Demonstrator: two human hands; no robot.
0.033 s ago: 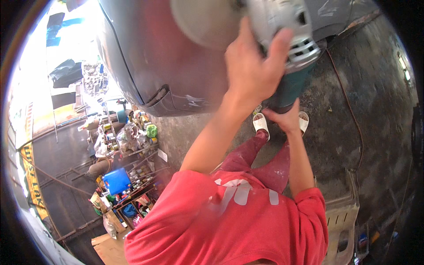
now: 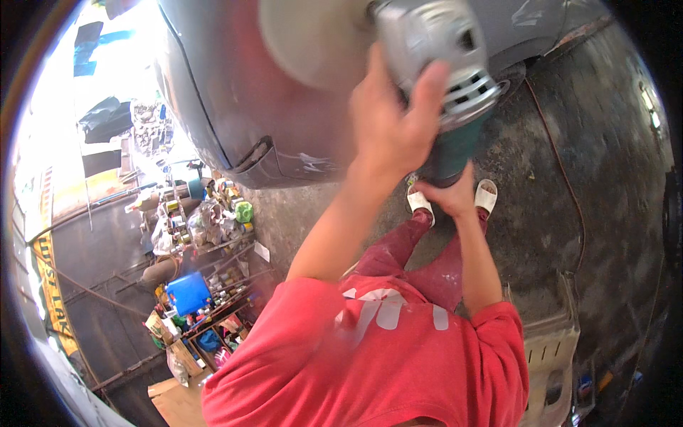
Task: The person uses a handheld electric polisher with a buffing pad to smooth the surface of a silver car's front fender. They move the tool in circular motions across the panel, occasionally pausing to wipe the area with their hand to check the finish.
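A blue box [image 2: 188,293] beside small bottles [image 2: 226,285], with a green bundle [image 2: 244,211], brown cardboard [image 2: 174,406] and a yellow sign [image 2: 53,290] nearby.

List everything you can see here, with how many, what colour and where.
power tool: one, silver and green, in both hands
round disc: one, pale, tool's left end
car body: one, grey with reddish patch, top
cord: one, brown, floor at right
floor: one, dark grey, centre and right
assorted clutter: too many to count, mixed colours, left
blue object: one, blue, lower left
banner: one, yellow, far left
slotted panel: one, beige, lower right
slippers: two, white, on the feet
trousers: one pair, dull red, below centre
shirt: one, red, bottom
hands: two, bare; left at the silver head, right at the green end
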